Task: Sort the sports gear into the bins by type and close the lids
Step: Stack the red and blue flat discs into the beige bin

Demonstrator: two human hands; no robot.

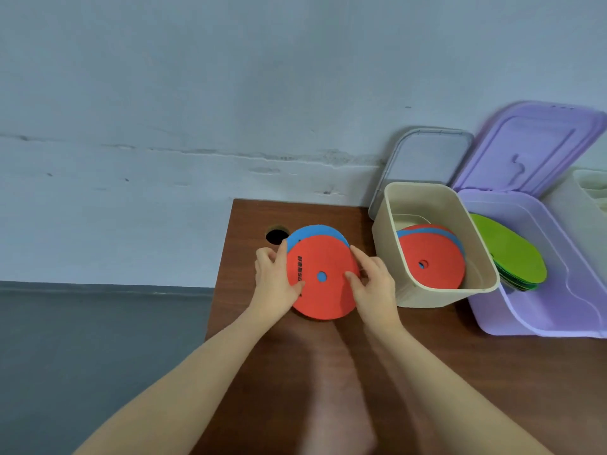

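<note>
Red disc (323, 279), flat and round with a small hole at its middle showing blue through it, carries a line of dark lettering near its left edge. It lies on top of a blue disc (307, 233) of like size, whose upper rim peeks out behind it, and the pair sits near the far left corner of the brown wooden table (427, 372), just beside a round dark hole (276, 235) in the tabletop.

Both hands grip the stack from opposite sides. The left hand (274, 284) clasps the left edge, thumb lying on the red face by the lettering and fingers curled round the rim. The right hand (372, 284) clasps the right edge, thumb pressed on the red face near the centre hole, fingers over the rim.

Just right of the hands stands a beige bin (410, 293), open, with more red and blue discs (430, 261) leaning inside it; its clear lid (427, 159) is propped upright behind it against the wall. Next to it on the right, touching or nearly so, a purple bin (512, 320) holds a stack of green discs (512, 254), its purple lid (532, 149) raised. A pale container (588, 188) shows at the right edge, cut off.
</note>
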